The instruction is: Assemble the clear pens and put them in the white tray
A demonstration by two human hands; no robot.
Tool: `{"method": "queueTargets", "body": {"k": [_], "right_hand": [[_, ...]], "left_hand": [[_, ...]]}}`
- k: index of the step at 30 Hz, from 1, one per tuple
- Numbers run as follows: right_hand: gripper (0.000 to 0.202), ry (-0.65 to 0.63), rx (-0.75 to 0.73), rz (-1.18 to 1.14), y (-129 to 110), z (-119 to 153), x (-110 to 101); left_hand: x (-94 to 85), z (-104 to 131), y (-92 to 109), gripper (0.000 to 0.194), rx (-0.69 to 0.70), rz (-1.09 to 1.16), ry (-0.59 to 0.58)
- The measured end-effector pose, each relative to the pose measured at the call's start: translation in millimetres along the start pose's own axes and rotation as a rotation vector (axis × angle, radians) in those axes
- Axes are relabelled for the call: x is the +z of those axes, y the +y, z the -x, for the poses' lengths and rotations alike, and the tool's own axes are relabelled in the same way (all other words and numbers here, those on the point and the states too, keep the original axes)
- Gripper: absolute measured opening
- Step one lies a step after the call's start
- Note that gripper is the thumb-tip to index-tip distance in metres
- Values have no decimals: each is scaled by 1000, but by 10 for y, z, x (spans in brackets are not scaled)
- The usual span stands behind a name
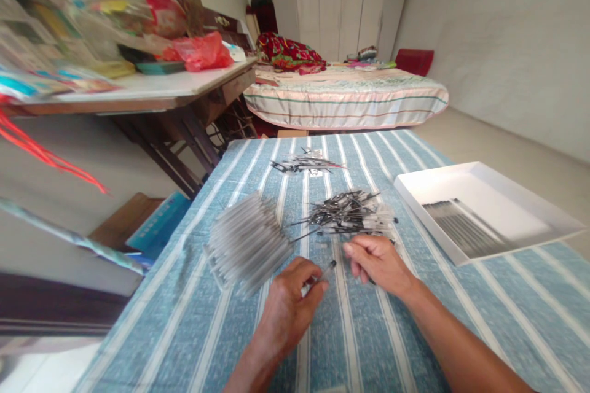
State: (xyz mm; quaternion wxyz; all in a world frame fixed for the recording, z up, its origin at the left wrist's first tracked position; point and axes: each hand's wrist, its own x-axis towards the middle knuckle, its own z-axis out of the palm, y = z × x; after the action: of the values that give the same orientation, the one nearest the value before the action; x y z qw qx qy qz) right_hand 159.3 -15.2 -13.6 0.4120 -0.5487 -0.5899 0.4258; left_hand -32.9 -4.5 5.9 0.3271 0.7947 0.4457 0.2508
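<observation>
Low over the striped cloth, my left hand is closed round a clear pen whose dark end points up and to the right. My right hand is beside it, thumb and fingers pinched together. A small dark bit shows under those fingers, too little to name. Just beyond my right hand lies a loose heap of black and clear pen parts, seemingly refills and caps. To the left of my left hand, clear pen barrels are stacked in parallel. A smaller group of thin dark pieces lies farther back.
At the right stands a shallow white box with a row of dark-tipped pens inside. Blue striped cloth covers the table. A cluttered side table with a red bag is at the left, and a bed stands behind.
</observation>
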Motion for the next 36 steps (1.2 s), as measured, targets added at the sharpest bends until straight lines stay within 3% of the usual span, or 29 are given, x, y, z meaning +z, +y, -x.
{"method": "queueTargets", "body": {"k": [5, 12, 16, 23, 26, 30, 32, 36], "right_hand": [[25, 146, -28, 244, 35, -41, -107], [14, -205, -1, 912, -60, 53, -82], [11, -295, -14, 1079, -101, 70, -30], [11, -201, 28, 820, -117, 49, -161], [13, -243, 70, 923, -92, 59, -178], [6, -253, 9, 950, -48, 76, -128], [7, -199, -5, 772, -40, 77, -116], [4, -170, 51, 80, -71, 68, -109]], "left_hand": [[-52, -16, -59, 12, -131, 28, 156], [-32, -38, -99, 18, -297, 386, 235], [-49, -43, -34, 17, -349, 556, 279], [-95, -36, 77, 23, -383, 741, 321], [-78, -37, 89, 25, -386, 753, 323], [-58, -40, 93, 22, -389, 773, 340], [-58, -40, 83, 19, -377, 809, 348], [-80, -39, 40, 18, -349, 951, 350]]}}
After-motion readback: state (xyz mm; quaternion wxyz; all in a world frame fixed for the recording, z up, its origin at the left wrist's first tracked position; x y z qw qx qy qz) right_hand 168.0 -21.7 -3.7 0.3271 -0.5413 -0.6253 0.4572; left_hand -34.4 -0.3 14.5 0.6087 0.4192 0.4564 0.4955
